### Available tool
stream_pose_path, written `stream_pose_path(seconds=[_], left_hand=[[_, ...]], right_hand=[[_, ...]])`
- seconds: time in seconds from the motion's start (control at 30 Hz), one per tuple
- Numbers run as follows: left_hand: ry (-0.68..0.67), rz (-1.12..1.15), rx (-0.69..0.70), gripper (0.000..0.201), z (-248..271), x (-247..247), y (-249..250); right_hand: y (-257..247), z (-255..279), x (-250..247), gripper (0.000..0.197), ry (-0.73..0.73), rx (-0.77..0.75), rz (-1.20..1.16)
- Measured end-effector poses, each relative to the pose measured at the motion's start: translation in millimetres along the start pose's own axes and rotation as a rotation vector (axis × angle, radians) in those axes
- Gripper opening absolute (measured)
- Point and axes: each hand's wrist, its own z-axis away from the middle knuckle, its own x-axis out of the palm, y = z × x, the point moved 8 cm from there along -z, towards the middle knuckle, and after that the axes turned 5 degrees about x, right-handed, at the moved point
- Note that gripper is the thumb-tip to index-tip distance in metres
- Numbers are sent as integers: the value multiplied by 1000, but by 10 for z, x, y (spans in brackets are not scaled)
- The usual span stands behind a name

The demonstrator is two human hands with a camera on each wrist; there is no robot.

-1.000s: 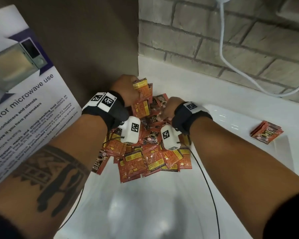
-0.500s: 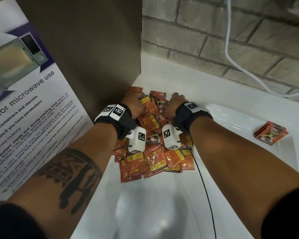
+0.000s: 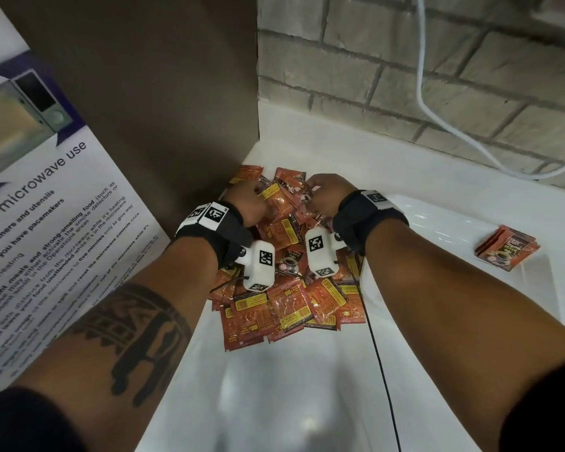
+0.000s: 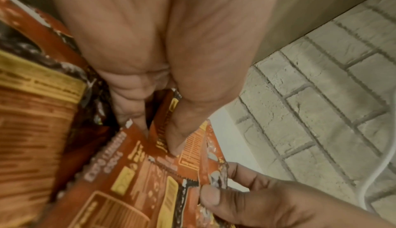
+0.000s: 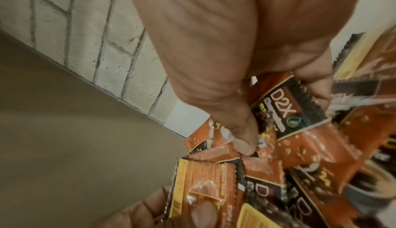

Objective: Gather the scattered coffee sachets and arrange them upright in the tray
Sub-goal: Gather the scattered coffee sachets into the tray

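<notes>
A heap of orange-red coffee sachets (image 3: 284, 298) lies on the white counter (image 3: 274, 402) in the corner. My left hand (image 3: 245, 203) is at the heap's far left, fingers and thumb pinching sachets (image 4: 169, 147). My right hand (image 3: 323, 194) is at the far right of the heap, thumb and fingers closed on sachets (image 5: 285, 118). Both hands press toward each other over the far end of the pile. A small separate stack of sachets (image 3: 508, 251) lies on the counter at the right. No tray shows in any view.
A brown panel (image 3: 163, 93) with a microwave-use poster (image 3: 40, 207) walls off the left. A brick wall (image 3: 437, 76) with a white cable (image 3: 454, 132) runs along the back. A thin black cable (image 3: 385, 370) crosses the counter under my right arm.
My left hand came down from its raised position with a bunch of sachets onto the heap. Both hands moved toward the far end of the pile and closer together.
</notes>
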Motion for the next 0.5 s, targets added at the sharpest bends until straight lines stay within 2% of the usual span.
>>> stream_pose_path(seconds=[0.13, 0.2, 0.37, 0.43, 0.5], left_hand=[[13, 71, 18, 32, 23, -44, 82], [-3, 139, 38, 36, 46, -56, 150], [-81, 287, 51, 66, 156, -18, 429], [-104, 283, 104, 56, 218, 24, 631], [-84, 169, 188, 44, 245, 53, 842]], right_hand=[[14, 93, -114, 30, 6, -28, -144], [10, 155, -192, 30, 24, -45, -168], [41, 384, -478, 23, 61, -89, -209], [118, 497, -619, 25, 67, -81, -257], [244, 612, -757, 25, 88, -65, -288]])
